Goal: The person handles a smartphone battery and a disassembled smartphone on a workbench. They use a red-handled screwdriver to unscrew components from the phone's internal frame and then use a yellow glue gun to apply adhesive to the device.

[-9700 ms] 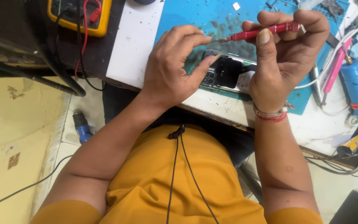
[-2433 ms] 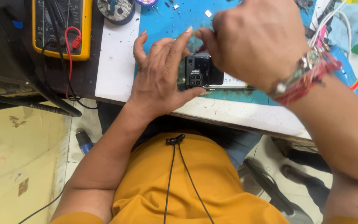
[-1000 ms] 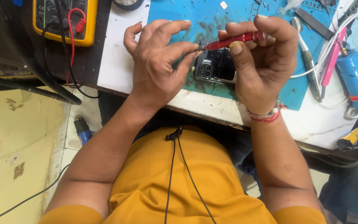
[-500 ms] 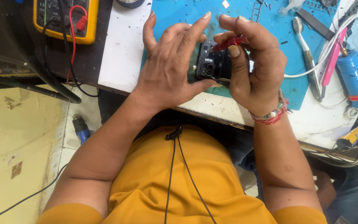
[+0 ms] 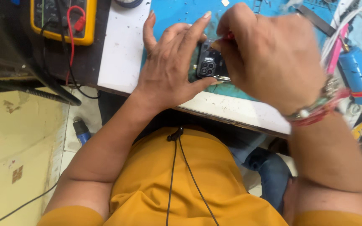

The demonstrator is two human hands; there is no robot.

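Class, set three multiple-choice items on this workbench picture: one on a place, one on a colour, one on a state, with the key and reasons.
1. Where is the multimeter?
A. far left of the bench
B. on the floor
C. beside the blue canister

2. What colour is the work mat?
A. red
B. blue
C. black

3. How is the phone held?
A. lying untouched
B. left hand steadies it while right hand works on it
C. raised overhead

Key: A, its yellow case sits at the bench's left; B, blue surface shows; B, both hands meet on it.

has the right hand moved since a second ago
Yes. The right hand has swung over the dark phone with its camera cluster on the blue work mat, now covering the red tool.
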